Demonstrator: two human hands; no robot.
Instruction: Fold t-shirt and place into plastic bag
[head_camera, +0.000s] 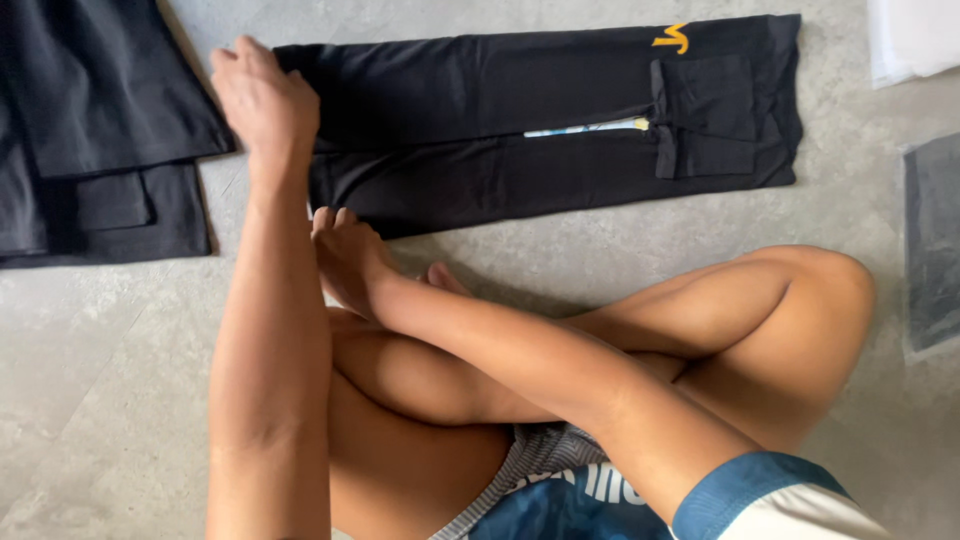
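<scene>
Black trousers (500, 120) lie flat on the grey floor, legs pointing left and waist to the right, with a yellow mark and a back pocket near the waist. My left hand (262, 98) is curled over the end of the far leg at the upper left. My right hand (348, 258) reaches across my crossed legs, and its fingertips close on the near leg's hem edge. Both arms hide part of the leg ends.
Other folded black garments (90, 140) lie at the left, close to the trouser hems. A white cloth (912, 40) sits at the top right, and a clear plastic bag (935, 250) with something dark lies at the right edge. My bare crossed legs (700, 330) fill the foreground.
</scene>
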